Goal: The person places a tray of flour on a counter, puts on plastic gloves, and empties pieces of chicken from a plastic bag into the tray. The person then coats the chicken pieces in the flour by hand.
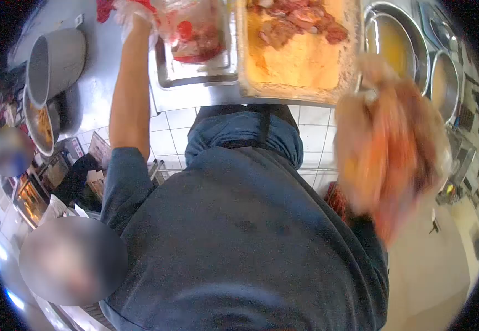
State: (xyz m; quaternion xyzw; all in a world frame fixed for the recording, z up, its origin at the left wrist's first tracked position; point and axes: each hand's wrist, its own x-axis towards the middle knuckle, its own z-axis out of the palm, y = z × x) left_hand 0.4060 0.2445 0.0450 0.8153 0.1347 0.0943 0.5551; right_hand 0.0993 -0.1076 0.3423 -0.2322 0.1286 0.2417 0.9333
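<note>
In a clear plastic glove, my left hand [134, 17] reaches to the top edge of the view, where its fingers are hard to make out. It touches or lies beside red plastic [104, 10]. Just right of it, a clear bag with red meat [198, 41] sits in a metal tray [195, 78]. My right hand [380, 83] is raised close to the camera and smeared by motion. Around it is a blurred orange and brown mass [394, 143]; whether this is held food or the hand itself, I cannot tell. Pieces of raw meat [300, 22] lie in a pan of orange-yellow coating [297, 66].
Metal bowls [424, 41] stand at the right, one with yellow liquid [391, 44]. A large pot [65, 58] lies tilted at the left, near a bowl with brown food bits [45, 124]. Another person [73, 259] is at the lower left.
</note>
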